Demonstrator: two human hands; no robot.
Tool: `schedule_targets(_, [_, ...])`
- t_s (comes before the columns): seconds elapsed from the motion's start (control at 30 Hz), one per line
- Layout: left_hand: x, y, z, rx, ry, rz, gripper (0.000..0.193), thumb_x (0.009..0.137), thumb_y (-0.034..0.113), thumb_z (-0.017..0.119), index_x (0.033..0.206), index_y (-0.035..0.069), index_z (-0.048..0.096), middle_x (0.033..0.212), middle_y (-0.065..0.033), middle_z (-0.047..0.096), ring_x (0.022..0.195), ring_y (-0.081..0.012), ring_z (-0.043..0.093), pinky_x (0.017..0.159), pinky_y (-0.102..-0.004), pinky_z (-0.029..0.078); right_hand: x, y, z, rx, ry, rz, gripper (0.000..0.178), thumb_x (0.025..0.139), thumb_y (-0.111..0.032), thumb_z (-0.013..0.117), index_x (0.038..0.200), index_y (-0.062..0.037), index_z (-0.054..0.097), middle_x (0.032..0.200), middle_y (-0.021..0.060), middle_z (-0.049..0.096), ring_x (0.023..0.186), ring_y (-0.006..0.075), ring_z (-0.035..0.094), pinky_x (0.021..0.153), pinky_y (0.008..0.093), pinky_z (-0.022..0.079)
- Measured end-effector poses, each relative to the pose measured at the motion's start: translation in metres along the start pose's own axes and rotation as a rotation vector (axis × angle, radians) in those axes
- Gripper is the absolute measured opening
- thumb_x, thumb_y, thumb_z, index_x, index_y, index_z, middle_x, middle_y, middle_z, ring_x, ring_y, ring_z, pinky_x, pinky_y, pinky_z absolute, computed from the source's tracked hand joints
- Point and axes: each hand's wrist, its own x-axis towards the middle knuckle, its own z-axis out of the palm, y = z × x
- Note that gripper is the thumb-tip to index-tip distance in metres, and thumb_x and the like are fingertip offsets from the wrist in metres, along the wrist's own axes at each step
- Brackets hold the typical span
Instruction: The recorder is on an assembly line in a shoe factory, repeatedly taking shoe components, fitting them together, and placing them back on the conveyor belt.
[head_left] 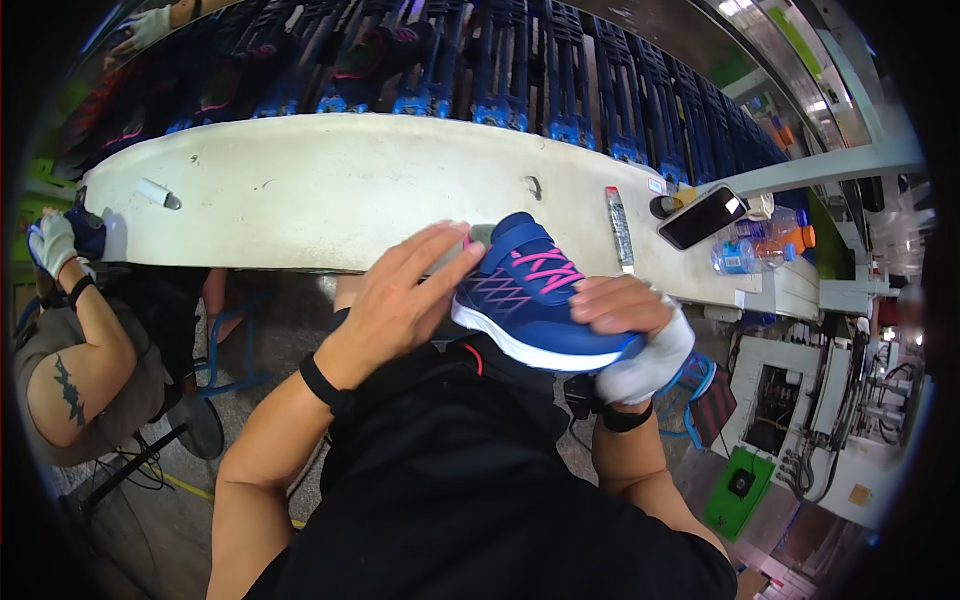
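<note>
A dark blue sneaker [530,312] with pink laces, a blue strap and a white sole is held just off the bench's near edge, above my lap, its toe to the right. At its heel and collar is my left hand [405,290], bare, the long fingers stretched along the opening; the thumb side is partly hidden. My right hand [650,345] wraps over the toe from the right, a white glove covering the palm and leaving the fingertips bare. Black bands circle both wrists.
On the white bench [350,190] lie a small white tube [158,194], a red-ended cutter-like tool [619,230], a phone [703,217] and several bottles [765,245]. Blue racks [500,70] run behind it. At left, a co-worker's gloved hand [52,243] is beside a dark shoe.
</note>
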Motion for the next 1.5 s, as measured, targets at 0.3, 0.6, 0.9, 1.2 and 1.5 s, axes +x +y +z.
schedule_targets(0.3, [0.037, 0.001, -0.118, -0.079, 0.052, 0.278, 0.083, 0.078, 0.033, 0.099, 0.144, -0.002, 0.064, 0.13, -0.0255, 0.078, 0.114, -0.0441, 0.079, 0.097, -0.0497, 0.063, 0.009, 0.075, 0.021, -0.097, 0.036, 0.484, 0.058, 0.12, -0.047, 0.046, 0.128, 0.0027, 0.074, 0.127, 0.0201, 0.081, 0.124, 0.0295, 0.073, 0.115, 0.0421, 0.051])
schedule_targets(0.6, [0.093, 0.002, -0.112, -0.119, -0.155, -0.042, 0.092, 0.068, 0.039, 0.104, 0.144, 0.002, 0.067, 0.129, -0.0205, 0.078, 0.117, -0.0448, 0.075, 0.101, -0.046, 0.061, 0.089, 0.046, 0.07, 0.152, -0.187, 0.222, 0.104, 0.078, -0.034, 0.099, 0.163, -0.0024, 0.047, 0.162, 0.021, 0.058, 0.152, 0.0324, 0.055, 0.129, 0.0472, 0.04])
schedule_targets(0.9, [0.104, -0.012, -0.13, -0.127, -0.319, -0.388, 0.084, 0.068, 0.029, 0.104, 0.136, -0.003, 0.067, 0.112, -0.0274, 0.08, 0.107, -0.0458, 0.078, 0.096, -0.0451, 0.062, 0.082, 0.098, 0.101, 1.056, 0.376, 0.176, 0.055, 0.106, -0.043, 0.074, 0.142, -0.0069, 0.054, 0.122, 0.0134, 0.062, 0.113, 0.0264, 0.065, 0.101, 0.0426, 0.054])
schedule_targets(1.2, [0.138, 0.009, -0.119, 0.046, -0.387, -0.181, 0.072, 0.072, 0.035, 0.102, 0.122, -0.004, 0.067, 0.097, -0.028, 0.079, 0.096, -0.0487, 0.079, 0.086, -0.051, 0.063, 0.082, 0.067, 0.077, 0.324, 0.07, 0.244, 0.075, 0.104, -0.064, 0.071, 0.15, -0.0086, 0.049, 0.142, 0.0113, 0.051, 0.137, 0.0235, 0.051, 0.122, 0.0418, 0.04])
schedule_targets(1.5, [0.157, 0.051, -0.09, 0.176, -0.431, 0.246, 0.066, 0.078, 0.032, 0.099, 0.118, -0.005, 0.063, 0.086, -0.0229, 0.079, 0.083, -0.0425, 0.081, 0.077, -0.0481, 0.064, 0.056, 0.044, 0.029, 0.459, 0.112, 0.353, 0.084, 0.104, -0.062, 0.07, 0.157, -0.0008, 0.047, 0.154, 0.017, 0.055, 0.142, 0.0307, 0.057, 0.124, 0.0469, 0.044])
